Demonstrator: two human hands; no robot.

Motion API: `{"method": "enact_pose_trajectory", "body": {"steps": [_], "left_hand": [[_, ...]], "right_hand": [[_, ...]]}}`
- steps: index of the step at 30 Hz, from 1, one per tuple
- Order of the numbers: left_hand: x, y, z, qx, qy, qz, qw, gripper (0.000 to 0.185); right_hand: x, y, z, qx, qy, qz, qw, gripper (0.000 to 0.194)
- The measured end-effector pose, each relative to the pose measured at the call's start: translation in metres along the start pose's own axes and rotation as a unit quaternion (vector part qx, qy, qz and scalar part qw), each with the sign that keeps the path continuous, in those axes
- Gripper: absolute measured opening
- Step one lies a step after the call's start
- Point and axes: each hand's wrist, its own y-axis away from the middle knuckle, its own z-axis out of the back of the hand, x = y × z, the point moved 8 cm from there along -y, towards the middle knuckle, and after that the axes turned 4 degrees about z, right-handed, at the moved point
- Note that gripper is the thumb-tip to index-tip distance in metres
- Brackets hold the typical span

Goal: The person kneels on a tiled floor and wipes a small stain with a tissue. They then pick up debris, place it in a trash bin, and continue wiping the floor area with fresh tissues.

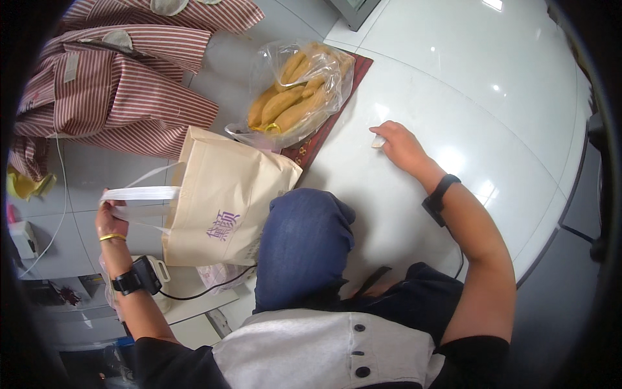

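Note:
My left hand (112,216) grips the white handles (141,193) of a cream non-woven tote bag (218,209), which bears purple writing. The handles are pulled out to the left, and the bag's far side is close to my knee. My right hand (396,143) is over the pale tiled floor (437,97), with a small whitish piece (378,141), perhaps paper, between its fingers. Beyond the tote, a clear plastic bag (335,82) holds several long yellow-brown items (282,104); their exact kind is unclear. A yellow tie (272,128) is near its lower end.
Under the plastic bag is a dark red mat (357,73). Red-and-white striped cloth (155,87) hangs at the upper left, and a thin white cable (63,194) runs below it. A white socket block (23,239) is at the far left. A grey frame (357,14) stands at the top.

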Motion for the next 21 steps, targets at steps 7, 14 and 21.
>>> {"method": "enact_pose_trajectory", "body": {"steps": [7, 14, 21], "left_hand": [[0.066, -0.038, 0.02, -0.091, -0.069, 0.001, 0.993, 0.023], [0.118, -0.081, 0.075, -0.1, -0.126, 0.025, 0.987, 0.017], [0.174, -0.116, 0.161, -0.125, -0.219, 0.094, 0.963, 0.018]], "right_hand": [[-0.025, 0.009, 0.014, -0.002, 0.027, -0.042, 0.999, 0.039], [-0.036, 0.023, 0.012, 0.021, 0.046, -0.077, 0.996, 0.041], [-0.053, 0.037, -0.002, 0.059, 0.057, -0.11, 0.991, 0.042]]}}
